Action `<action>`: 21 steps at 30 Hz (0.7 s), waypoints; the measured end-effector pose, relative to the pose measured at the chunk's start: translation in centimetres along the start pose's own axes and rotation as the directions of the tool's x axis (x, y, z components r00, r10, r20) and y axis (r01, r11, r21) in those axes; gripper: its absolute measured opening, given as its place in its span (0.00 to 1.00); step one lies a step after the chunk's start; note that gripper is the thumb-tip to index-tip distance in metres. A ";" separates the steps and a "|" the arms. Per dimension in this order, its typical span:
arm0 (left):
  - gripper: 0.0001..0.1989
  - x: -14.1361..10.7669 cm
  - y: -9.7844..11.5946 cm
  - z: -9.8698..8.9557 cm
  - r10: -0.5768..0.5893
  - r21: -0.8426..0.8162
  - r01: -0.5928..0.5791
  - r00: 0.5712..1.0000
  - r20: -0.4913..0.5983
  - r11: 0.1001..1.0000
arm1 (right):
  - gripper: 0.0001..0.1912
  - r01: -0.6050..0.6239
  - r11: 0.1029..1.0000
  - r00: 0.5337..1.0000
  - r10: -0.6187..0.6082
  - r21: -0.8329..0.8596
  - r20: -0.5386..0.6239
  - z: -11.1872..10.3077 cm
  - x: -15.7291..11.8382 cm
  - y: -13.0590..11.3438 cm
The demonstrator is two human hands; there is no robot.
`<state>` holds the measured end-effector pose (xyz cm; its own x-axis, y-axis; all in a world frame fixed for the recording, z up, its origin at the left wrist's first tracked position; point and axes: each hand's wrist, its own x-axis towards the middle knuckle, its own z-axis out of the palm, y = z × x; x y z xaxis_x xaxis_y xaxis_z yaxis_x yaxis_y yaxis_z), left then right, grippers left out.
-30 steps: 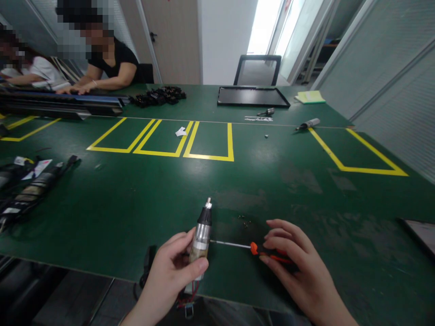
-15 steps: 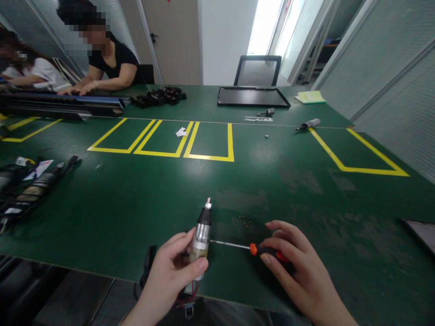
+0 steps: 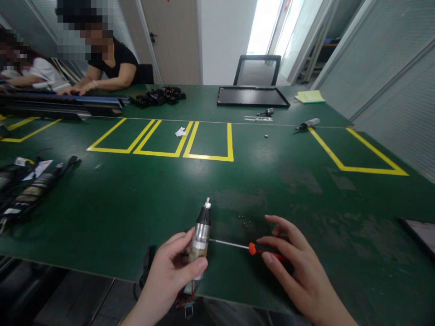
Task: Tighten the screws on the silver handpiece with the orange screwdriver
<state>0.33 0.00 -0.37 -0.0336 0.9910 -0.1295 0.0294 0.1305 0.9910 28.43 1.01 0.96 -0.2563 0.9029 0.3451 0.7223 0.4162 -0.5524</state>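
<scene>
My left hand (image 3: 175, 267) is closed around the inner body of an electric screwdriver (image 3: 203, 232), its metal bit end pointing away from me. Red wires and a small connector (image 3: 189, 310) dangle from its near end, past the table edge. Between the fingers of my right hand (image 3: 294, 265) is a hand screwdriver (image 3: 252, 248) with a red and black handle. Its thin shaft points left, and the tip meets the side of the metal collar. Several tiny screws (image 3: 244, 222) lie on the green table just beyond the shaft.
Cabled tools (image 3: 32, 190) lie at the left. Farther back are dark long profiles (image 3: 61, 104), a heap of black parts (image 3: 158, 96), a black framed panel (image 3: 253, 97) and a grey tool (image 3: 307, 124). Yellow tape (image 3: 209, 157) marks the table. Two people sit at the far left.
My right-hand fingers have shifted on the handle, with the index finger lifted and straighter. The screwdriver tip stays against the collar, and my left hand keeps its hold.
</scene>
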 end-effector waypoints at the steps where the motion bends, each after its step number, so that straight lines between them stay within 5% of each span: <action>1: 0.20 0.0 0.0 0.0 0.000 0.001 0.000 1.000 0.003 1.000 | 0.10 -0.009 1.000 1.000 0.009 0.009 0.006 0.0 0.0 0.0; 12: 0.19 0.0 0.1 -0.1 -0.006 -0.013 0.007 1.000 0.028 1.000 | 0.03 0.034 0.999 0.997 -0.033 0.021 -0.076 0.5 -0.1 0.6; 21: 0.19 0.1 -0.2 0.0 -0.010 -0.021 0.010 1.000 0.026 1.000 | 0.04 -0.038 0.993 0.995 0.028 0.112 0.093 0.0 0.2 -0.2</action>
<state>0.28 0.08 -0.53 -0.0078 0.9901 -0.1401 0.0081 0.1402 0.9901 28.19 1.11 1.16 -0.2948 0.9203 0.2573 0.6548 0.3906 -0.6471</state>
